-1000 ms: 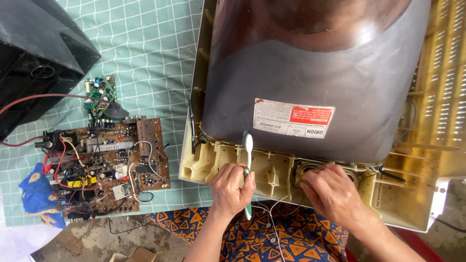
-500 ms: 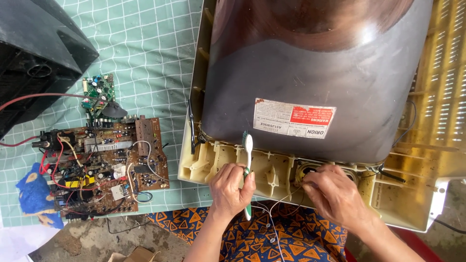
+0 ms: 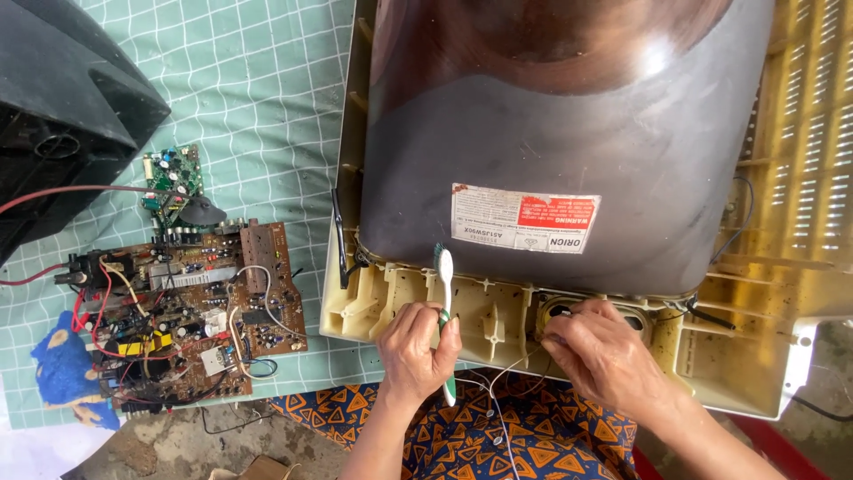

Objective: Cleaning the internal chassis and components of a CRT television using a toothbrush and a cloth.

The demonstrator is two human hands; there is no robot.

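Firmly keep your left hand (image 3: pixel 418 348) closed on the toothbrush (image 3: pixel 445 313), bristles against the frame (image 3: pixel 484 320); your right hand (image 3: pixel 609 356), fingers curled, pinches the speaker (image 3: pixel 569 313) wire.

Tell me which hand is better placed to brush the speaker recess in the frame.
The left hand, probably: it already holds the toothbrush, bristles up by the cream frame. The right hand rests over the speaker, fingers occupied.
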